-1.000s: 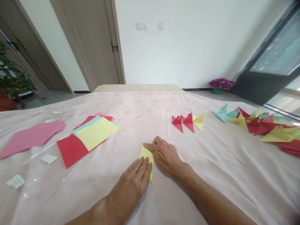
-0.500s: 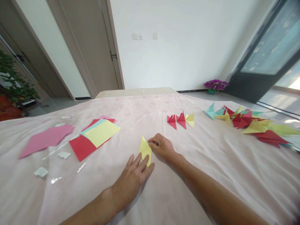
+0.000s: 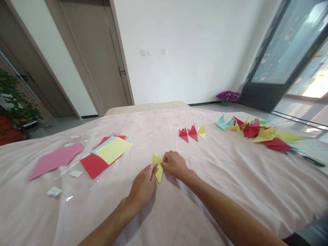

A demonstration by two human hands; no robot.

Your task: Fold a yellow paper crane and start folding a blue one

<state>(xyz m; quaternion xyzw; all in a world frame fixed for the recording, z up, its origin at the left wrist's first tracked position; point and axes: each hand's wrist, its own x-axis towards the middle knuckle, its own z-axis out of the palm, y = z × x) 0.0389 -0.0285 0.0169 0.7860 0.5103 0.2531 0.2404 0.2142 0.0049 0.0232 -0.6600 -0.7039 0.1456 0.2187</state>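
A piece of folded yellow origami paper [image 3: 159,173] lies on the cloth in front of me, a narrow diamond with points at top and bottom. My left hand [image 3: 144,181] pinches its left edge, thumb and fingers closed together. On the opposite edge my right hand [image 3: 175,164] grips it between thumb and curled fingers. The fingers cover the middle of the paper on both sides. Beyond my right hand stand two red folded cranes [image 3: 193,132] and a yellow folded piece [image 3: 202,132] in a row.
Loose sheets in yellow [image 3: 114,150], blue and red overlap at the left, beside a pink paper stack [image 3: 57,160] and clear plastic wrapping. Several folded paper cranes [image 3: 265,134] are heaped at the right. A pale, wrinkled tablecloth [image 3: 174,215] covers the surface.
My left hand has gone from lying spread on the yellow paper to pinching its edge. The paper looks narrower now, and my right hand has shifted slightly down its side. The view has tilted up a little.
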